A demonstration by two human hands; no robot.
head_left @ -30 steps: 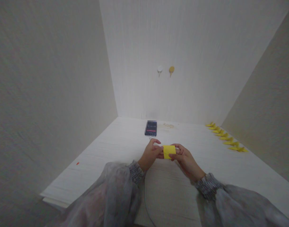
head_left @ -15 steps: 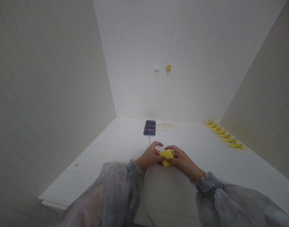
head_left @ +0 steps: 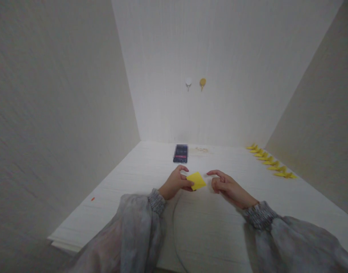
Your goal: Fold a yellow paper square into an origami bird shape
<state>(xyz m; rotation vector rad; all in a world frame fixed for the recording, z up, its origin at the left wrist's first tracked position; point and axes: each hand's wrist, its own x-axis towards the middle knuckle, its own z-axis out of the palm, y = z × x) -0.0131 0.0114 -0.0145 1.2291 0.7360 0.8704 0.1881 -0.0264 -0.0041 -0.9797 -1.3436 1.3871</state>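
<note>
My left hand [head_left: 175,182] pinches a small folded yellow paper square [head_left: 196,180] by its left edge, just above the white table [head_left: 128,185]. A short gap to the right of the paper, my right hand [head_left: 226,185] holds nothing, its fingers loosely curled and apart, the forefinger pointing toward the paper. Both arms wear grey translucent sleeves with knitted cuffs.
A dark phone [head_left: 181,153] lies beyond my hands near the back wall, with a thin cable running toward me. Several folded yellow paper pieces [head_left: 272,163] line the table's right side. Two hooks [head_left: 195,82] hang on the back wall. A tiny red speck [head_left: 92,198] lies at the left.
Both hands held the yellow paper together before. My right hand has let go and moved right; the left hand keeps the paper, now tilted.
</note>
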